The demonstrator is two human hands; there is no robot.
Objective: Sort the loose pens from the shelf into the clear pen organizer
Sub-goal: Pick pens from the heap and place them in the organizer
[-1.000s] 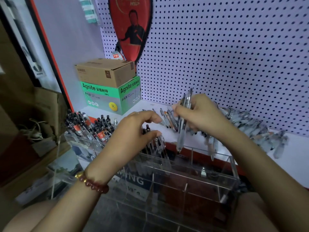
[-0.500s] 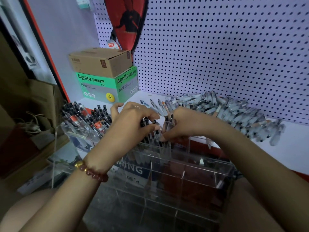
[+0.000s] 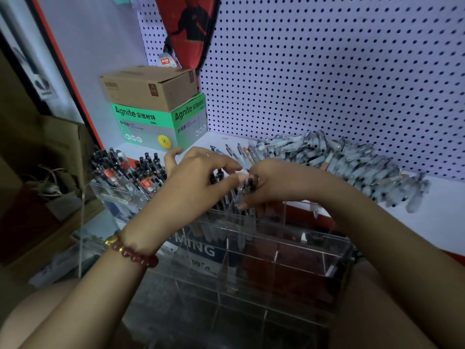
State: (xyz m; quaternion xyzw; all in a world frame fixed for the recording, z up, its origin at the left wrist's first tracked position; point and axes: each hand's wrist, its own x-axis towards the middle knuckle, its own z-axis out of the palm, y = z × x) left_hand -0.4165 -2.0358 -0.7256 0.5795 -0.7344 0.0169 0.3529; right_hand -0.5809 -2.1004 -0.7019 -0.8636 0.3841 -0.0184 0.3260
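Note:
A clear pen organizer [image 3: 289, 253] with several compartments stands in front of me below the white shelf. A long heap of loose clear pens [image 3: 347, 162] lies on the shelf against the pegboard. My right hand [image 3: 274, 182] grips a few clear pens, their tips down inside a back compartment of the organizer. My left hand [image 3: 198, 177] hovers just left of it with curled fingers touching the black-capped pens [image 3: 219, 177] standing in that compartment. Two back-left compartments hold several dark pens [image 3: 130, 170].
A brown carton [image 3: 148, 86] sits on a green Agnite box [image 3: 161, 124] at the shelf's back left. A red bag [image 3: 191, 26] hangs on the pegboard [image 3: 327, 71]. Cardboard and cables [image 3: 47, 182] lie at the left. My knees flank the organizer.
My right hand came down from above the shelf with the pens and lowered them into the back compartment. My left hand stayed at that compartment's pens.

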